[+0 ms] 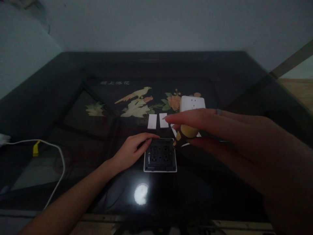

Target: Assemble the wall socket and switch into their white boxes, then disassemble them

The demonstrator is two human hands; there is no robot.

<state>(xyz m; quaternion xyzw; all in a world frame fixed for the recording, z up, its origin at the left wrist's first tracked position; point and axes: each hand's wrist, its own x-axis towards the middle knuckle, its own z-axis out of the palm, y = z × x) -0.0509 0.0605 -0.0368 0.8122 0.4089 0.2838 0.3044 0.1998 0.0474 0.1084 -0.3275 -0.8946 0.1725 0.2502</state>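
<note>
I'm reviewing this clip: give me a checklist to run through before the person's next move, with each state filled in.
1. Left hand at the black-backed plate's far left corner: ok.
2. Right hand gripping the yellow-and-black tool: ok.
3. Tool's tip seated: cannot tell; too dark there.
4. Two white rectangles apart from the plate: ok, beyond it.
5. Good lighting: not ok, the scene is dim.

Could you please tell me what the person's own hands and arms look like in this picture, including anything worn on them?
The left hand is ungloved, and no sleeve, watch or ring shows on it or its slim forearm. The right hand is ungloved too, with a greyish ring on one finger; no sleeve shows there.
</note>
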